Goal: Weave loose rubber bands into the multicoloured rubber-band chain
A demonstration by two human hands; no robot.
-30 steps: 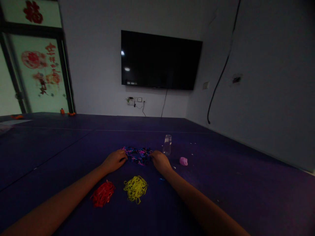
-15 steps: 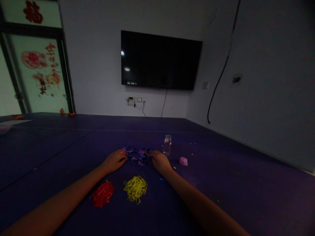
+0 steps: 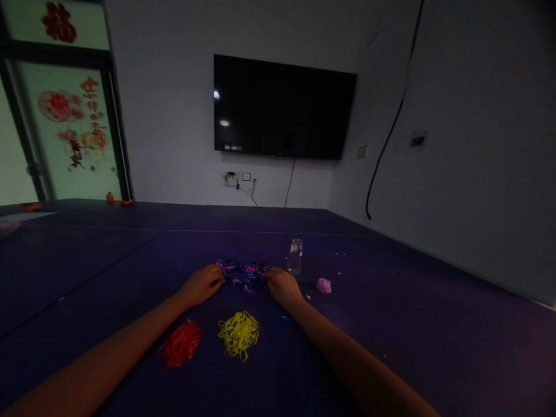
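A loose pile of mixed blue, black and pink rubber bands [image 3: 244, 274] lies on the dark purple surface between my two hands. At its left end, my left hand [image 3: 204, 284] is curled, thumb and fingers drawn together on the outer bands. My right hand [image 3: 280, 284] closes in the same way on the right end, its fingertips partly hidden. Nearer to me are a heap of yellow rubber bands [image 3: 239, 334] and, left of it, a heap of red rubber bands [image 3: 182, 343]. A few blue bands [image 3: 285, 317] lie beside my right wrist.
Just beyond my right hand stands a clear glass jar [image 3: 295, 256]. A crumpled pink lump [image 3: 324, 285] sits to its right, with small white scraps around. A black television [image 3: 284, 107] hangs on the far wall, and small orange objects [image 3: 110, 197] stand by the door.
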